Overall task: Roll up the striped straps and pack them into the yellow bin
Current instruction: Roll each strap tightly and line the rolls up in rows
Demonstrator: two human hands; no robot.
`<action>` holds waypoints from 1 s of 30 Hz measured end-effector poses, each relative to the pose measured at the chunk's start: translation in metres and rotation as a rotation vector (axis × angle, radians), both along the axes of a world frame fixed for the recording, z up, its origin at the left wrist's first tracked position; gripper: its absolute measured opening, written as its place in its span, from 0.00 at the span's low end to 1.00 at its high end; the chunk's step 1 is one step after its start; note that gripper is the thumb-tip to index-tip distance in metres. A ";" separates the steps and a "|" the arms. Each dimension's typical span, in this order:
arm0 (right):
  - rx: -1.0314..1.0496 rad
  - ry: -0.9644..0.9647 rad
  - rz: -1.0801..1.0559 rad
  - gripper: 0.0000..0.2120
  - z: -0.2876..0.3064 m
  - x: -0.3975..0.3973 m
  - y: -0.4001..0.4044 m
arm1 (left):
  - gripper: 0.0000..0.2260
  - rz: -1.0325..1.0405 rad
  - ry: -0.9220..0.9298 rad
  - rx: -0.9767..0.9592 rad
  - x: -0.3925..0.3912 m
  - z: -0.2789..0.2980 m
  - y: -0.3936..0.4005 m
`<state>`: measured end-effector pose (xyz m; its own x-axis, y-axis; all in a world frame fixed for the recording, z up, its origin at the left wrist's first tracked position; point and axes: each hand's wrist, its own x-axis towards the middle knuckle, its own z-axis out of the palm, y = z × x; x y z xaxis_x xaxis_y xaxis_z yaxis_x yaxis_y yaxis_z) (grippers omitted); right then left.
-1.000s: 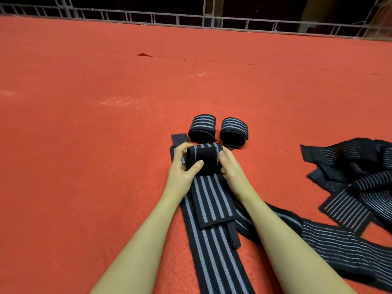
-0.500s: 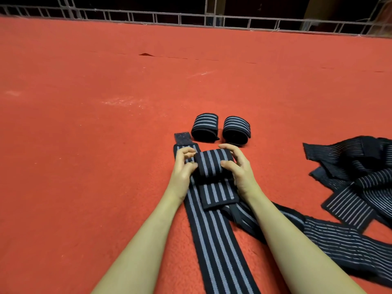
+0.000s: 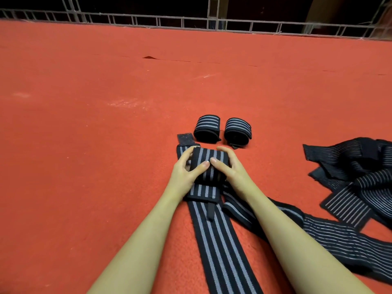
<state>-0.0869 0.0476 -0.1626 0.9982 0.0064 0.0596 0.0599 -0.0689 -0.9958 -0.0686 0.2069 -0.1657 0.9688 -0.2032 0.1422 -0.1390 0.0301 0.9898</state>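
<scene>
A black strap with grey stripes (image 3: pixel 220 247) lies lengthwise on the red carpet toward me. Its far part is wound into a thick roll (image 3: pixel 209 161). My left hand (image 3: pixel 186 172) grips the roll's left end and my right hand (image 3: pixel 230 170) grips its right end, both thumbs on top. Two finished striped rolls (image 3: pixel 207 129) (image 3: pixel 237 131) stand side by side just beyond my hands. A flat strap end with a dark patch (image 3: pixel 186 139) pokes out at the far left of the roll. No yellow bin is in view.
A heap of loose striped straps (image 3: pixel 356 179) lies at the right, and one long strap (image 3: pixel 339 240) runs from under my right forearm to the right edge. Red carpet (image 3: pixel 84 134) spreads left and ahead. A metal railing (image 3: pixel 191 21) closes the far side.
The roll has grown thicker and moved nearer to me along the strap. My thumbs have come together on top of it.
</scene>
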 end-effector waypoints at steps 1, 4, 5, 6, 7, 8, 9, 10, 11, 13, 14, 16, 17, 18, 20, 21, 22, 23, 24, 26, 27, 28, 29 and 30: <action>0.037 0.033 0.017 0.25 0.003 0.000 0.000 | 0.24 -0.012 0.006 0.005 0.000 0.003 0.002; 0.108 0.005 -0.013 0.16 0.012 -0.003 0.002 | 0.24 -0.043 0.071 -0.011 -0.005 0.016 0.002; 0.101 -0.034 -0.057 0.15 0.013 -0.004 0.003 | 0.25 -0.058 0.142 -0.053 -0.006 0.018 0.002; 0.083 -0.076 -0.108 0.16 0.014 -0.006 0.004 | 0.25 -0.068 0.210 -0.088 -0.005 0.020 0.002; 0.065 -0.115 -0.151 0.18 0.014 -0.009 0.005 | 0.24 -0.082 0.258 -0.096 -0.006 0.022 0.001; 0.050 -0.152 -0.188 0.20 0.015 -0.011 0.006 | 0.21 -0.106 0.287 -0.104 -0.007 0.025 0.001; 0.036 -0.194 -0.217 0.21 0.016 -0.015 0.006 | 0.16 -0.132 0.315 -0.130 -0.009 0.027 -0.001; 0.011 -0.241 -0.241 0.22 0.017 -0.018 0.006 | 0.11 -0.155 0.339 -0.168 -0.011 0.031 -0.003; -0.027 -0.291 -0.258 0.23 0.017 -0.019 0.006 | 0.08 -0.176 0.362 -0.215 -0.013 0.034 -0.005; -0.133 -0.385 -0.275 0.23 0.018 -0.022 0.005 | 0.09 -0.209 0.410 -0.314 -0.017 0.041 -0.010; -0.183 -0.421 -0.282 0.24 0.018 -0.023 0.004 | 0.10 -0.220 0.423 -0.347 -0.017 0.044 -0.013; -0.221 -0.459 -0.258 0.24 0.018 -0.026 0.002 | 0.11 -0.241 0.395 -0.348 -0.019 0.050 -0.020; -0.216 -0.462 -0.222 0.22 0.020 -0.028 0.001 | 0.11 -0.241 0.369 -0.329 -0.019 0.052 -0.024; -0.194 -0.451 -0.180 0.20 0.021 -0.030 0.001 | 0.11 -0.221 0.344 -0.308 -0.020 0.054 -0.026; -0.068 -0.376 -0.148 0.14 0.027 -0.033 0.000 | 0.08 -0.171 0.326 -0.294 -0.019 0.057 -0.027; 0.010 -0.329 -0.179 0.11 0.029 -0.031 -0.001 | 0.07 -0.153 0.323 -0.296 -0.018 0.057 -0.028; 0.066 -0.287 -0.218 0.10 0.030 -0.029 -0.004 | 0.07 -0.137 0.328 -0.303 -0.017 0.057 -0.029; 0.084 -0.248 -0.248 0.10 0.032 -0.028 -0.007 | 0.07 -0.123 0.336 -0.318 -0.016 0.057 -0.030; 0.086 -0.210 -0.254 0.09 0.033 -0.027 -0.009 | 0.06 -0.110 0.342 -0.337 -0.016 0.057 -0.032; 0.117 -0.140 -0.221 0.08 0.035 -0.025 -0.012 | 0.05 -0.077 0.331 -0.365 -0.015 0.060 -0.038; 0.142 -0.116 -0.198 0.08 0.036 -0.024 -0.014 | 0.04 -0.059 0.320 -0.383 -0.014 0.061 -0.042; 0.167 -0.109 -0.175 0.09 0.037 -0.023 -0.016 | 0.06 -0.047 0.313 -0.404 -0.013 0.063 -0.046; 0.176 -0.117 -0.166 0.10 0.040 -0.022 -0.019 | 0.08 -0.054 0.312 -0.421 -0.011 0.064 -0.050; 0.170 -0.131 -0.171 0.11 0.042 -0.021 -0.022 | 0.10 -0.083 0.318 -0.432 -0.009 0.065 -0.054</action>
<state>-0.1082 0.0251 -0.1203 0.9675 -0.1829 0.1746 0.1913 0.0781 -0.9784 -0.0779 0.1526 -0.1010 0.9608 -0.2688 -0.0681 0.1858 0.4417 0.8777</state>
